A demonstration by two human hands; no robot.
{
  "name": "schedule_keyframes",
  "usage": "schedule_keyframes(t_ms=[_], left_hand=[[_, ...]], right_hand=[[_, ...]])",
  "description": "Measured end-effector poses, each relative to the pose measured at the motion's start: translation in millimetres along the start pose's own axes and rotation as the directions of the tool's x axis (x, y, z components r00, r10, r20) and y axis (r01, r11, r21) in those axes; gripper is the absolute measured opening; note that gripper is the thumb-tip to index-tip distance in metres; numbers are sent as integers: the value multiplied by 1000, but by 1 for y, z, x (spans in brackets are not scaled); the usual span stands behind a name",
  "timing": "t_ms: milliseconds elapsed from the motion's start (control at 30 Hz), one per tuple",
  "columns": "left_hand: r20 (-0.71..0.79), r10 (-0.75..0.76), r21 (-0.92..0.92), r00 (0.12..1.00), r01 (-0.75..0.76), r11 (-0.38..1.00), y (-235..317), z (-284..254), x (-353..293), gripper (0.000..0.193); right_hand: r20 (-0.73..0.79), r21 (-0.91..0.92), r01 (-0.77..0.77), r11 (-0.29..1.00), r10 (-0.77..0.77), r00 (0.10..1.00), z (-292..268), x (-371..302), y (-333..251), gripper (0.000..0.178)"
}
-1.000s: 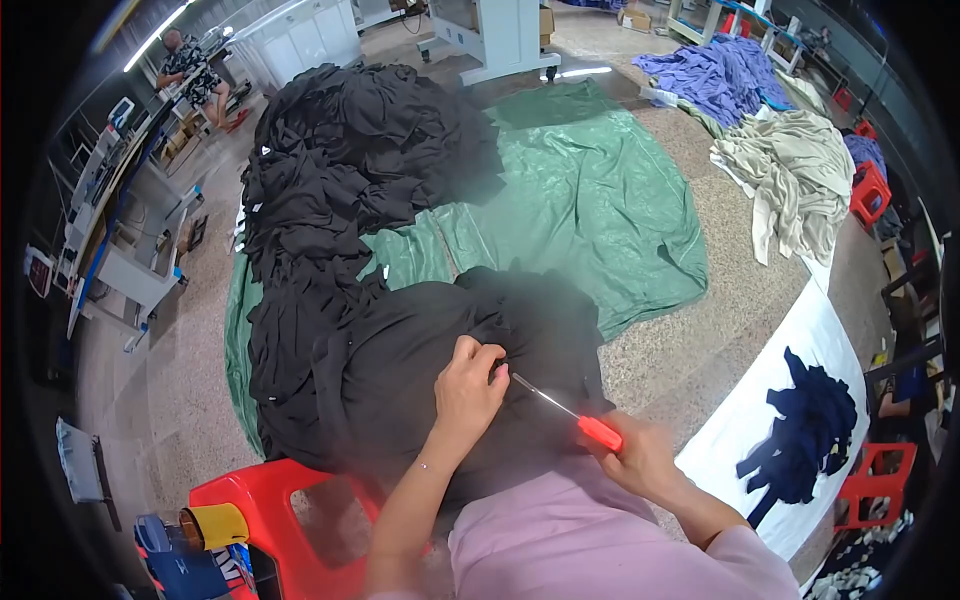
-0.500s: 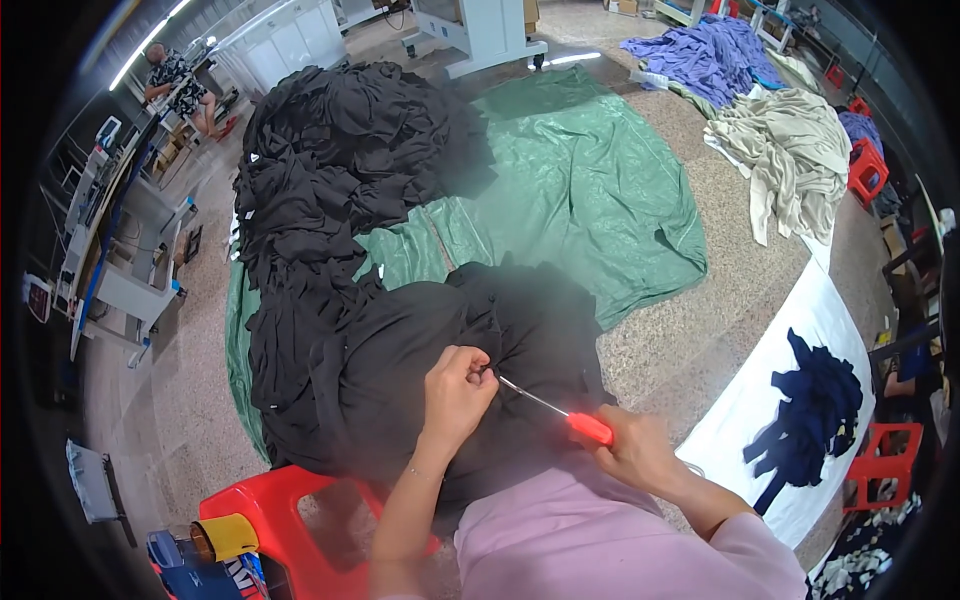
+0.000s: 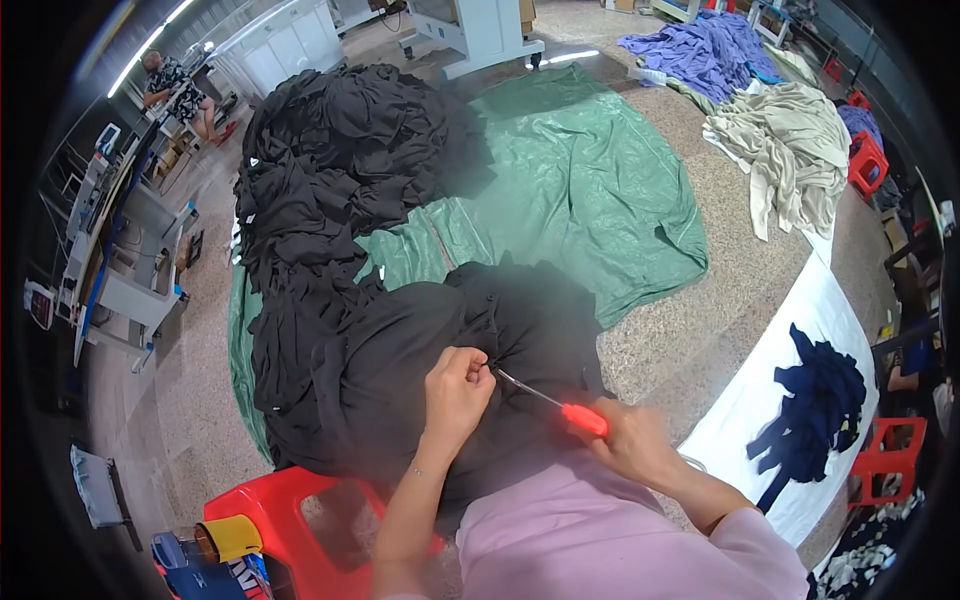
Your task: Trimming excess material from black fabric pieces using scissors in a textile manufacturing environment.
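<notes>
My left hand [image 3: 459,385] is closed in a pinch on the black garment [image 3: 410,350] spread over my lap. My right hand [image 3: 630,440] grips a red-handled tool with a thin metal shaft [image 3: 582,418]. The shaft slants up and left, and its end meets the cloth just beside my left fingertips. The tip is too small to make out. A button placket [image 3: 492,310] shows on the garment above my fingers.
A red stool [image 3: 255,497] with a yellow roll [image 3: 235,538] stands at lower left. Black garments [image 3: 340,140] are heaped on a green sheet [image 3: 590,190]. Navy pieces [image 3: 815,400] lie on white cloth [image 3: 740,430] at right. A person [image 3: 168,80] sits far left.
The red-handled tool and my right hand have shifted slightly up and left, with the tip nearer my left fingers. My left hand keeps its pinch.
</notes>
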State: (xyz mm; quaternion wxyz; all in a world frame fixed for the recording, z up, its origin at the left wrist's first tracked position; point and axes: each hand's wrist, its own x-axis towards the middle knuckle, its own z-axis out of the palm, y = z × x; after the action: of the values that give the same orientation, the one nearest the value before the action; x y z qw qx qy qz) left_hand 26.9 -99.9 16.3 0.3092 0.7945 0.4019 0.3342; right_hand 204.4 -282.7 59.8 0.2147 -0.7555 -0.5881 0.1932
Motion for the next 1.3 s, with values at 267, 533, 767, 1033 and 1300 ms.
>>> schedule_keyframes(t_ms=[267,533,767,1033,1300], left_hand=[[-80,81,185,994,-65,981,26,0,21,23],[144,568,79,810,-581,810,80,10,74,9],[674,257,403,693,-636,658,80,63,-31,72],[556,118,-264,823,40,964,92,-45,19,24],[-442,-67,-171,895,-11,985,8,-315,148,4]], right_hand=[[-381,293,-40,955,155,912,1,12,5,21],[-547,340,-102,935,285,787,-17,10,41,21],[-563,354,-129,926,321,762,-26,3,47,21],[-542,390,-113,914,327,774,-15,5,50,19],[-484,446,-82,891,318,815,-1,20,69,17]])
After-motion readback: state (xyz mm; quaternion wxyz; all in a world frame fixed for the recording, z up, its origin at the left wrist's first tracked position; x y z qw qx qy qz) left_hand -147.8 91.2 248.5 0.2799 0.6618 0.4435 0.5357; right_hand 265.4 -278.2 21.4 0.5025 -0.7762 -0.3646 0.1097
